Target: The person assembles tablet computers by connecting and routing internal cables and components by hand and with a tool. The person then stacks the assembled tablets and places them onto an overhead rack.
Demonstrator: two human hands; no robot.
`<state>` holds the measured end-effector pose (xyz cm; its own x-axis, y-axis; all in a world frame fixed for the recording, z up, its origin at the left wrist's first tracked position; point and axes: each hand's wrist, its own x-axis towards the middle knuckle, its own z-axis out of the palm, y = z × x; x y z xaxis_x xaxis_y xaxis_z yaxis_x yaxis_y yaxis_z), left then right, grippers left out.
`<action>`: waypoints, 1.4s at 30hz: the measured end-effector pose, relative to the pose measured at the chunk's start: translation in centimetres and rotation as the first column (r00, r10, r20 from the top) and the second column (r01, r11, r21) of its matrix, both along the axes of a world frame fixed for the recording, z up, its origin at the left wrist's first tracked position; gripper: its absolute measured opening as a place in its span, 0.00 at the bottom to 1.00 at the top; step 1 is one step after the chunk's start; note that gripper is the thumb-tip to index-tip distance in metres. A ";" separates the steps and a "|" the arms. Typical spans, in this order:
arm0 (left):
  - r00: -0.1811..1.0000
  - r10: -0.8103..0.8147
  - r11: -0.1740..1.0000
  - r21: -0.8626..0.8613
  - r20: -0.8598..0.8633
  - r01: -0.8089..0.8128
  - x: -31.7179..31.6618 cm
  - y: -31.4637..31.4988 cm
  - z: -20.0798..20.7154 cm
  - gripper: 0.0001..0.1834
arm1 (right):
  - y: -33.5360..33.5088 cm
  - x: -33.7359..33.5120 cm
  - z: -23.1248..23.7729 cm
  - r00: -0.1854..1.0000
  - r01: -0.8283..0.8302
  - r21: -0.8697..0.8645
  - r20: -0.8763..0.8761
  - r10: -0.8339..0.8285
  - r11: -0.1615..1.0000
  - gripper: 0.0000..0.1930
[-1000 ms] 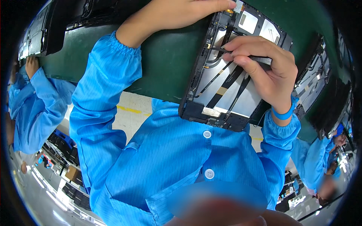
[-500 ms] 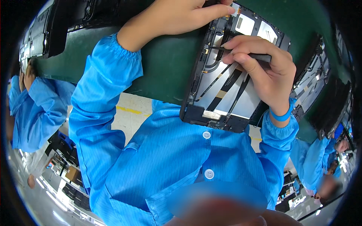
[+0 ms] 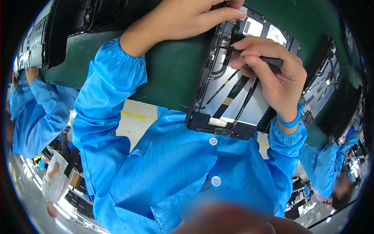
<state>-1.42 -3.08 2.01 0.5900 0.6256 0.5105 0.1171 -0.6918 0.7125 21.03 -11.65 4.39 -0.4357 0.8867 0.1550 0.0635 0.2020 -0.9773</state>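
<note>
Silver panel: shiny, flat, inside your open black tablet (image 3: 233,97).
White labels (image 3: 253,28): two squares, top corner.
Left hand (image 3: 183,19): presses the tablet's edge, holding nothing.
Right hand (image 3: 272,74): pinches a thin dark tool (image 3: 270,61).

Bright, even overhead light fills the scene, with few hard shadows. The silvery inside of the opened tablet (image 3: 233,97) throws back a soft glare. Heavy fisheye bending curves the green bench (image 3: 171,74) edge, and the corners fall to black (a round vignette). A smeared patch blurs the lower middle.
</note>
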 end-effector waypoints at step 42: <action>0.967 -0.206 0.954 -0.189 0.148 0.232 2.1 0.5 -1.5 0.10 | -0.7 0.0 -0.3 0.995 0.098 0.005 -0.010 -0.098 0.995 0.05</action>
<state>0.69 -2.58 0.56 0.6640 0.5861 0.4642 -0.1202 -0.5291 0.8400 21.02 -12.31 4.12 -0.3448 0.9243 0.1638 0.0739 0.2007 -0.9769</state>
